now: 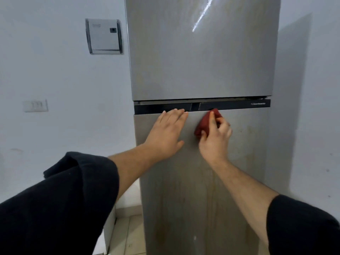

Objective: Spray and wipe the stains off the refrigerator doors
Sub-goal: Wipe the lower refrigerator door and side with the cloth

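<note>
A: Your right hand (215,137) had the red cloth (207,124) bunched up, thumb and fingers pinching it against the lower refrigerator door (202,181), right at that door's top edge.

B: And your left hand (168,133)?

A: Flat on the same door, fingers pressed together and pointing to about one o'clock, tips touching the dark handle strip (202,107) between the two doors. It gripped nothing; I'd say you were bracing.

B: Where did the dirt lie from the cloth?

A: Brownish drip streaks (211,190) ran straight down the lower door, long axis twelve to six, starting below your right wrist. Faint specks sat off toward three o'clock from the cloth. So the work lay at six o'clock from your fingers, and the right hand was the nearer one, already holding the cloth.

B: The upper door (202,52)?

A: Glare at its top; I couldn't tell whether stains remained. No spray bottle in view.
</note>
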